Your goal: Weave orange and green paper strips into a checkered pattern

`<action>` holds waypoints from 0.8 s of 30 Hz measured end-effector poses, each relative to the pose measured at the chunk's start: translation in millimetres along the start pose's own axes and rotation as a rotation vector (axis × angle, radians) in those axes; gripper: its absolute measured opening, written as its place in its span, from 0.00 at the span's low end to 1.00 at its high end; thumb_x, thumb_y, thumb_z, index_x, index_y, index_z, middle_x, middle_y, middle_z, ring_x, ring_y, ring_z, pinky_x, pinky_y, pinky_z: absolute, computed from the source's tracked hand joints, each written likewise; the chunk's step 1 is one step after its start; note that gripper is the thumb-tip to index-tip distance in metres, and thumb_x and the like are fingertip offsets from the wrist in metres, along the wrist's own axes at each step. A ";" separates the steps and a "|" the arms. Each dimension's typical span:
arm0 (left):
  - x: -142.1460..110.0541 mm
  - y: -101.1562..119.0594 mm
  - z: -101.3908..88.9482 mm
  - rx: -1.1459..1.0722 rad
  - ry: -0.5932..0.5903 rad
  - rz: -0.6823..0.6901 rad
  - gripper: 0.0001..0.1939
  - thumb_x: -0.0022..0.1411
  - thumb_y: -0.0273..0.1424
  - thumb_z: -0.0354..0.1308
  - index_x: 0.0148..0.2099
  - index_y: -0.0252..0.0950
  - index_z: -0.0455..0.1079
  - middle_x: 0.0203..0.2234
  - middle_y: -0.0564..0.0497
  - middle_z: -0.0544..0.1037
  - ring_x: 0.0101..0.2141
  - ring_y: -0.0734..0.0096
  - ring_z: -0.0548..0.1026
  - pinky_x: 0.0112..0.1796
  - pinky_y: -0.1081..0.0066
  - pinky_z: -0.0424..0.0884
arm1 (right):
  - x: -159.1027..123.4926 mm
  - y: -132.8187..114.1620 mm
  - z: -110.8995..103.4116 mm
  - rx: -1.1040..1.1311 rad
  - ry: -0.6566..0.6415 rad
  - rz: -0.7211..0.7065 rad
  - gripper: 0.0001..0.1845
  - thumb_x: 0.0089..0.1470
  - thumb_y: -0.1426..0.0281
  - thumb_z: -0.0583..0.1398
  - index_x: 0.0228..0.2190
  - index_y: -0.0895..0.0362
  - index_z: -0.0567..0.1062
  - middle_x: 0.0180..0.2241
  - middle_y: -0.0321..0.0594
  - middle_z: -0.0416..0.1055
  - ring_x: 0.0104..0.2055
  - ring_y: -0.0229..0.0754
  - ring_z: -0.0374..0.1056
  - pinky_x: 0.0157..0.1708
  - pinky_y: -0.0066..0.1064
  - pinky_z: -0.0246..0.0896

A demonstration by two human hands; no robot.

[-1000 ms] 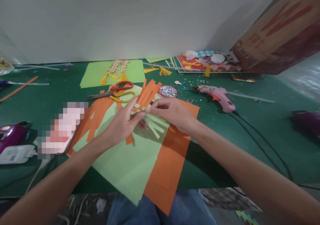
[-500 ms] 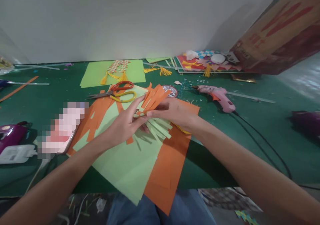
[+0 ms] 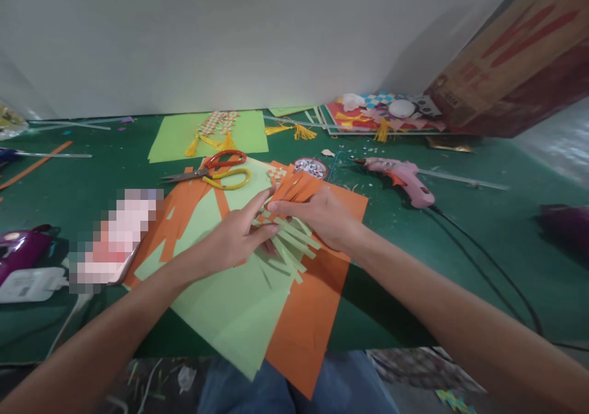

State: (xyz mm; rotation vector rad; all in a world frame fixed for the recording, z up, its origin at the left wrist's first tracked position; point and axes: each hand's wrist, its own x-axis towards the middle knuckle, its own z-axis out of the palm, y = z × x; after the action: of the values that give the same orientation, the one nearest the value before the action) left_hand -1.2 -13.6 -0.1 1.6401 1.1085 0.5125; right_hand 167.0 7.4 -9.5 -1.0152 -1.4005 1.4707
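Dead centre, just above the green sheet (image 3: pixel 225 310), both hands hold the weave (image 3: pixel 264 216). Left hand (image 3: pixel 234 236) pinches its left side in a narrow grip, thumb in front, other fingers partly hidden behind. Right hand (image 3: pixel 326 214) has its thumb on the front, near the base of the orange strips (image 3: pixel 297 186); grip also narrow, its fingertips hidden.

Clock centred on the weave: orange strips lean to 1 o'clock, green strips (image 3: pixel 294 248) fan out to between 4 and 5. Orange sheet (image 3: pixel 306 328) at 5, partly under the green one. Scissors (image 3: pixel 202 173) at 10, bead dish (image 3: pixel 310 168) between 1 and 2. Glue gun (image 3: pixel 405 181) further out, between 2 and 3. Phone (image 3: pixel 117 239) near 9. Tasselled piece (image 3: pixel 218 121) at 11, on another green sheet.
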 end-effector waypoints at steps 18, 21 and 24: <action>1.7 11.5 -2.2 0.022 0.117 0.034 0.15 0.60 0.40 0.54 0.28 0.35 0.67 0.23 0.50 0.78 0.29 0.66 0.79 0.34 0.70 0.74 | 3.0 -4.2 -3.3 -0.130 0.165 -0.047 0.20 0.38 0.59 0.67 0.15 0.57 0.64 0.17 0.29 0.56 0.21 0.30 0.50 0.20 0.27 0.46; 2.2 9.5 -2.7 0.003 0.134 0.040 0.13 0.61 0.39 0.54 0.28 0.36 0.67 0.22 0.52 0.78 0.29 0.66 0.80 0.33 0.70 0.74 | 1.4 -8.7 -4.8 -0.184 0.149 0.034 0.21 0.37 0.56 0.66 0.15 0.57 0.64 0.16 0.29 0.56 0.20 0.29 0.48 0.18 0.27 0.43; 2.6 8.4 -3.6 0.001 0.177 0.052 0.12 0.61 0.38 0.54 0.28 0.37 0.66 0.21 0.54 0.77 0.27 0.65 0.79 0.33 0.69 0.74 | 1.4 -11.3 -9.0 -0.269 0.143 0.150 0.20 0.36 0.56 0.67 0.16 0.57 0.67 0.16 0.29 0.57 0.19 0.30 0.48 0.18 0.27 0.41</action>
State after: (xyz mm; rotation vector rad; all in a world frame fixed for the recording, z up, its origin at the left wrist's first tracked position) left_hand 0.7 -9.7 8.3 1.6518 1.1973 0.7023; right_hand 175.6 11.8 1.4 -1.3921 -1.4697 1.3077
